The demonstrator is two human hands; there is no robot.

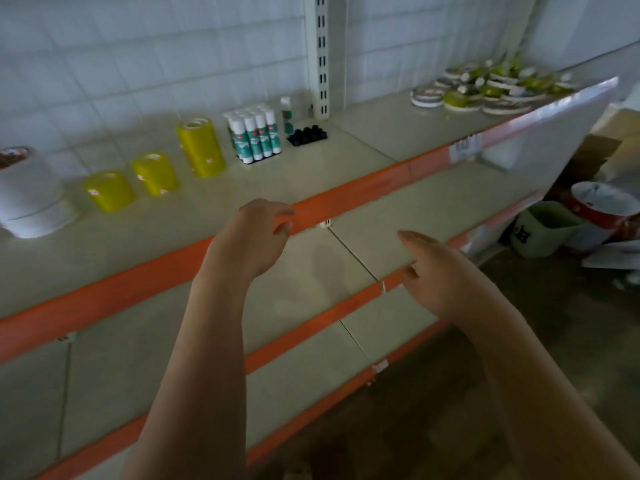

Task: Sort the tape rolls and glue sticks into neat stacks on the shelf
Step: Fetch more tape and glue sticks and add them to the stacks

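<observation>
On the top shelf point(311, 168) stand three stacks of yellow tape rolls: a low one point(109, 192), a middle one point(154, 173) and a tall one point(201, 147). To their right is a tight block of upright glue sticks point(254, 135) with white caps. A loose heap of flat green and white tape rolls point(485, 86) lies at the far right of that shelf. My left hand point(258, 226) hovers at the orange shelf edge, fingers loosely curled, holding nothing. My right hand point(436, 268) hangs over the lower shelf, fingers relaxed and empty.
White tape rolls point(27, 199) sit at the far left. A small bottle point(286, 114) and a black tray of caps point(307, 135) stand beside a white slotted upright point(322, 57). A green bucket point(543, 230), a red-and-white tub point(602, 209) and cardboard lie on the floor, right.
</observation>
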